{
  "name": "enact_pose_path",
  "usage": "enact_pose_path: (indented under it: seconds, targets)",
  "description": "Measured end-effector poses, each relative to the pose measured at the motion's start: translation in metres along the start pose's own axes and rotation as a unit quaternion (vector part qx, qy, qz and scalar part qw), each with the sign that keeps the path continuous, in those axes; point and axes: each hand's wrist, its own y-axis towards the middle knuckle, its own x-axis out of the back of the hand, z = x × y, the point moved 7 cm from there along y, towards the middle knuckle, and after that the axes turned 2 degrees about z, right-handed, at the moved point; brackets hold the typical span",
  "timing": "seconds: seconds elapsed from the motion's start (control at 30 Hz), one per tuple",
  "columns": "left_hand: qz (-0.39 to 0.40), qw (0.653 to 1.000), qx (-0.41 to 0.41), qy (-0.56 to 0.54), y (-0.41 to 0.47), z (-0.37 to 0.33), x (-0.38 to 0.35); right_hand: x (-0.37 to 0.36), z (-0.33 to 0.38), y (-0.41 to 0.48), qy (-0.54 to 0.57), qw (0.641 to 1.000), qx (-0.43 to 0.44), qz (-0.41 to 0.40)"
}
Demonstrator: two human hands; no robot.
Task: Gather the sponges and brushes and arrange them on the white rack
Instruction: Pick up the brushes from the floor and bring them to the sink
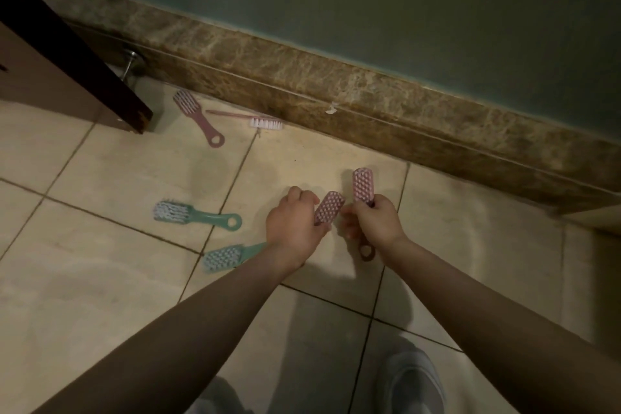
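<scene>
A: Fingers of the left hand (294,218) curl round a pink plastic scrub brush (329,208); the right hand (376,223) grips another pink ring-handled brush (363,185), bristles up.

B: What's nearest?

A: Going left to right on the tiled floor (100,279): a teal brush with grey bristles (196,213), its handle pointing right, then a second teal brush (225,257) just beside the left wrist, so likely next. No white rack in view, no readable labels.
</scene>
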Motion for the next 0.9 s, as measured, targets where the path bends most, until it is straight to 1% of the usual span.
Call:
enact_pose_path:
  seconds: [0.07, 0.13, 0.2, 0.33, 0.47, 0.53, 0.57, 0.63, 0.7, 0.8, 0.9]
  targets:
    - [0.008, 1.0, 0.006, -0.003, 0.002, -0.002, -0.001, -0.003, -0.002, 0.0, 0.014, 1.0, -0.028, 0.004]
    - [0.024, 0.998, 0.034, -0.039, 0.005, 0.0, -0.002, -0.002, -0.003, 0.001, 0.027, 0.998, -0.05, 0.007]
    - [0.024, 0.997, 0.052, -0.058, 0.008, -0.001, 0.0, -0.001, -0.003, 0.0, 0.054, 0.997, -0.06, 0.017]
    - [0.006, 0.997, 0.036, -0.066, 0.01, -0.005, 0.007, -0.01, 0.002, 0.001, 0.099, 0.993, -0.051, 0.034]
    - [-0.015, 0.99, 0.064, -0.127, 0.012, 0.011, 0.011, -0.023, 0.009, 0.009, 0.123, 0.991, -0.04, 0.033]
    - [-0.008, 0.979, 0.084, -0.187, 0.016, 0.019, 0.011, -0.03, 0.017, 0.014, 0.124, 0.991, -0.026, 0.032]
    - [-0.002, 0.968, 0.096, -0.232, 0.018, 0.024, 0.013, -0.033, 0.023, 0.015, 0.114, 0.993, -0.019, 0.029]
    - [0.011, 0.935, 0.118, -0.333, 0.023, 0.03, 0.021, -0.037, 0.039, 0.012, 0.087, 0.996, -0.004, 0.025]
    - [0.011, 0.91, 0.131, -0.393, 0.026, 0.031, 0.04, -0.04, 0.061, 0.004, 0.073, 0.997, 0.003, 0.024]
    - [-0.003, 0.891, 0.145, -0.431, 0.018, 0.02, 0.088, -0.041, 0.102, -0.029, 0.071, 0.997, 0.004, 0.038]
    - [0.003, 0.889, 0.145, -0.434, -0.011, -0.003, 0.147, -0.036, 0.15, -0.08, 0.086, 0.995, 0.005, 0.052]
